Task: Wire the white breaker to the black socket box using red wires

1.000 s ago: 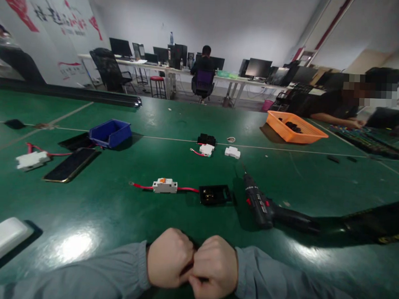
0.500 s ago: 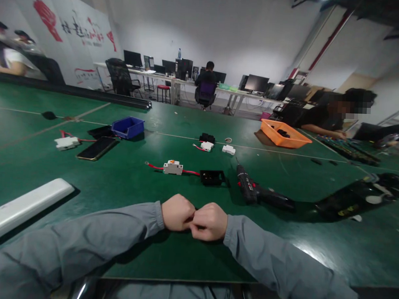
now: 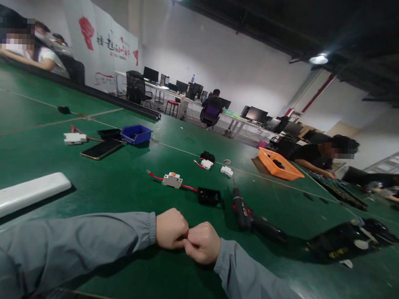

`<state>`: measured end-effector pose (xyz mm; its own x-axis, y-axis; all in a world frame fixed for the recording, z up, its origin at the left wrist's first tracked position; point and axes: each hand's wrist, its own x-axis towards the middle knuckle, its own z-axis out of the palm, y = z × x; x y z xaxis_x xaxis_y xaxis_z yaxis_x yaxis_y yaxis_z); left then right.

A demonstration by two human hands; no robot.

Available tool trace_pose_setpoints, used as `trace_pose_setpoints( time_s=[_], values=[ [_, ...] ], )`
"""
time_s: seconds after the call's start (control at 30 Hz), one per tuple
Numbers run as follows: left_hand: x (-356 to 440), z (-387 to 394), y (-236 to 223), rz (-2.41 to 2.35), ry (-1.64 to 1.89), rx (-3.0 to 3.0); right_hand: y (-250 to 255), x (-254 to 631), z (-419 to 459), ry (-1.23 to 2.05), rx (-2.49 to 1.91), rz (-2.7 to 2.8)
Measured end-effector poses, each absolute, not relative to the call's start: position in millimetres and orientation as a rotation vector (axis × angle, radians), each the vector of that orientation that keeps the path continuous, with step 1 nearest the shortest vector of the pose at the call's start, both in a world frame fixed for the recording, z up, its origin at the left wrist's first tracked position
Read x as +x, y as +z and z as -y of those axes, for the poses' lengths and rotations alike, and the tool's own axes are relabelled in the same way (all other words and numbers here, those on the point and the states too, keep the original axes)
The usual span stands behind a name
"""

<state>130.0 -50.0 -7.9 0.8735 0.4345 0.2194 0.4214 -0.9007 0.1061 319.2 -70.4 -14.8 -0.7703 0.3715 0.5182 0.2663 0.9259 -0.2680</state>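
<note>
My left hand [image 3: 172, 229] and my right hand [image 3: 202, 243] are curled into fists at the front of the green table, knuckles touching. Nothing shows in either hand, though the palms face away from me. Just beyond them lies a white circuit breaker [image 3: 172, 180] with an orange switch and red wires at both ends. The right-hand wire runs to a black open housing [image 3: 209, 196]. To the right of that housing, a black cordless drill [image 3: 241, 212] rests on its side, its bit pointing away.
Farther back are another wired breaker [image 3: 206, 164], a white block [image 3: 226, 171], a blue bin [image 3: 136, 134] and an orange tray [image 3: 279, 164]. At left lie a phone [image 3: 101, 149], a breaker [image 3: 75, 138] and a long white case [image 3: 27, 193]. A black cylindrical object [image 3: 343, 241] lies right. People sit around.
My head view has tilted and risen, so the table slopes down to the right. Both fists stay together, and the objects keep their places on the table.
</note>
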Motion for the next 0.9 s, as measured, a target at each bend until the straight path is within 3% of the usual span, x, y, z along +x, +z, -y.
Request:
trace_pose_setpoints(
  time_s=[0.9],
  values=[
    [130.9,51.7,-0.8,-0.757,0.174,2.964,-9.1,320.0,71.6,0.225,-0.502,2.521]
  ],
)
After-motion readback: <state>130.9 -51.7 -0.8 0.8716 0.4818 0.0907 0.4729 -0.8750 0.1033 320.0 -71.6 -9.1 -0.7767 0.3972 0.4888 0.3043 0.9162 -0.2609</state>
